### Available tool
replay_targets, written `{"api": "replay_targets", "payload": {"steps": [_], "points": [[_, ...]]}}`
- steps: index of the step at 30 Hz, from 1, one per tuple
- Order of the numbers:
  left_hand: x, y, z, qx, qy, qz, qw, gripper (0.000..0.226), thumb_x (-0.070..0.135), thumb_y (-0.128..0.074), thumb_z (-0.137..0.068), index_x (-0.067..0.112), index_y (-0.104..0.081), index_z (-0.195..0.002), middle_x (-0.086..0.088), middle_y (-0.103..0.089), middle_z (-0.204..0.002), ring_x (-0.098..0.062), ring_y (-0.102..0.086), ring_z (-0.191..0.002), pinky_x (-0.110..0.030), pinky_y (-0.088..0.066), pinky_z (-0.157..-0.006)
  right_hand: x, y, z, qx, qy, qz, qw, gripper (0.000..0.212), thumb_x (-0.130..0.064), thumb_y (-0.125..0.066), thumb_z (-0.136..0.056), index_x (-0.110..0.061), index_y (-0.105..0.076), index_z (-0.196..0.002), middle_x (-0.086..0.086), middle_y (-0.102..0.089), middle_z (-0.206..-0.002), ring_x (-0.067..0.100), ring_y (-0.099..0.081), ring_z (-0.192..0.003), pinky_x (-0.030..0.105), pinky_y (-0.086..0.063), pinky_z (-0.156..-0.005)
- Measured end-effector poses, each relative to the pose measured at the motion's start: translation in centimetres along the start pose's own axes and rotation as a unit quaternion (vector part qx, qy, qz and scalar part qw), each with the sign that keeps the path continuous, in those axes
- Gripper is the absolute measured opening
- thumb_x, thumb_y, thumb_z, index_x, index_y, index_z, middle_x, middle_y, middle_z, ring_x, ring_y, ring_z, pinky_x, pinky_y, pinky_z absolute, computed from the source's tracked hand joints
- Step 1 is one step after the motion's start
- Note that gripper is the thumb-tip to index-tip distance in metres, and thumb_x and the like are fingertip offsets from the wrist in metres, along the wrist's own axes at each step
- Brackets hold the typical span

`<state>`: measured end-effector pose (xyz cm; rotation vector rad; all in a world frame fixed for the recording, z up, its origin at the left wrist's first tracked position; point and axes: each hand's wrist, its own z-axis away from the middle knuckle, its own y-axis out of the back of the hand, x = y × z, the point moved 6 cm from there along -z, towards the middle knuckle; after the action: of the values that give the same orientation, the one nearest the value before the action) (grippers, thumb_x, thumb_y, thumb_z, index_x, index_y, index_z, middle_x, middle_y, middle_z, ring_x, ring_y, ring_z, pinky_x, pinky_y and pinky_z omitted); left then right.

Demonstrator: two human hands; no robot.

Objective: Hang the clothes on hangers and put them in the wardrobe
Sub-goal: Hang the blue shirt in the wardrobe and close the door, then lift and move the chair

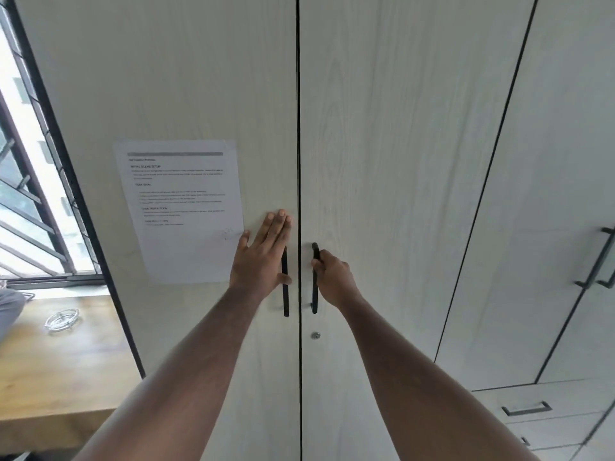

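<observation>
1. Pale wood-grain wardrobe doors (382, 161) stand closed, meeting at a dark centre seam
2. Left hand (263, 257) lies flat, fingers straight, against the left door over its black bar handle (285, 294)
3. Right hand (332, 277) grips the right black bar handle (314, 254)
4. White printed sheet (186, 207) is stuck on the left door

Surface to my left: one wooden ledge (66, 367), warm brown with visible grain, running below the window and ending against the dark side edge of the pale cabinet in front of me.

Items lying directly on it:
1. One clear glass ashtray (62, 320), low and roundish, standing toward the back of the ledge, near the window sill.
2. One piece of grey fabric (10, 309) at the far left edge, cut off by the frame; what it is I cannot tell.
</observation>
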<state>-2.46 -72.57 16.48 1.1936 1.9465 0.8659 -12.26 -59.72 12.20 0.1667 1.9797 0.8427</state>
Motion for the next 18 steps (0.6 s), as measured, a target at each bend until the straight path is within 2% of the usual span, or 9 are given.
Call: {"api": "replay_targets", "payload": {"steps": [9, 15, 17, 18], "points": [[-0.1, -0.8, -1.5, -0.002, 0.016, -0.024, 1.0, 0.134, 0.063, -0.076, -0.069, 0.018, 0.015, -0.157, 0.001, 0.019, -0.165, -0.017, 0.01, -0.154, -0.051, -0.027, -0.117, 0.7, -0.7, -1.7, -0.017, 0.004, 0.052, 0.999, 0.028, -0.042, -0.036, -0.106, -0.021, -0.053, -0.096, 0.002, -0.062, -0.085, 0.027, -0.062, -0.077, 0.05, -0.057, -0.076], [1.1, 0.2, -1.1, -0.041, 0.039, -0.029, 0.998, 0.132, 0.057, -0.077, -0.075, 0.013, 0.016, -0.157, -0.003, 0.024, -0.165, -0.022, 0.013, -0.154, -0.053, -0.034, -0.112, -0.1, -0.1, -0.8, -0.009, -0.034, 0.094, 0.995, 0.024, -0.041, -0.036, -0.107, -0.024, -0.049, -0.097, 0.003, -0.061, -0.094, 0.031, -0.061, -0.088, 0.049, -0.053, -0.084], [1.5, 0.8, -1.1, -0.039, 0.046, -0.036, 0.998, 0.123, 0.057, -0.073, -0.079, 0.01, 0.009, -0.158, -0.007, 0.016, -0.167, -0.024, 0.008, -0.155, -0.055, -0.027, -0.114, -0.5, 0.2, -0.3, -0.006, -0.041, 0.116, 0.992, 0.022, -0.038, -0.038, -0.107, -0.021, -0.049, -0.1, 0.003, -0.06, -0.099, 0.033, -0.06, -0.094, 0.048, -0.049, -0.086], [1.9, 1.2, -1.0, -0.025, 0.041, -0.031, 0.998, 0.112, 0.054, -0.07, -0.083, 0.008, -0.002, -0.158, -0.009, 0.004, -0.168, -0.024, 0.0, -0.155, -0.055, -0.025, -0.114, -0.7, 0.3, 0.0, 0.002, -0.039, 0.122, 0.992, 0.021, -0.037, -0.04, -0.107, -0.019, -0.051, -0.104, 0.004, -0.06, -0.103, 0.033, -0.06, -0.097, 0.047, -0.047, -0.086]]}}
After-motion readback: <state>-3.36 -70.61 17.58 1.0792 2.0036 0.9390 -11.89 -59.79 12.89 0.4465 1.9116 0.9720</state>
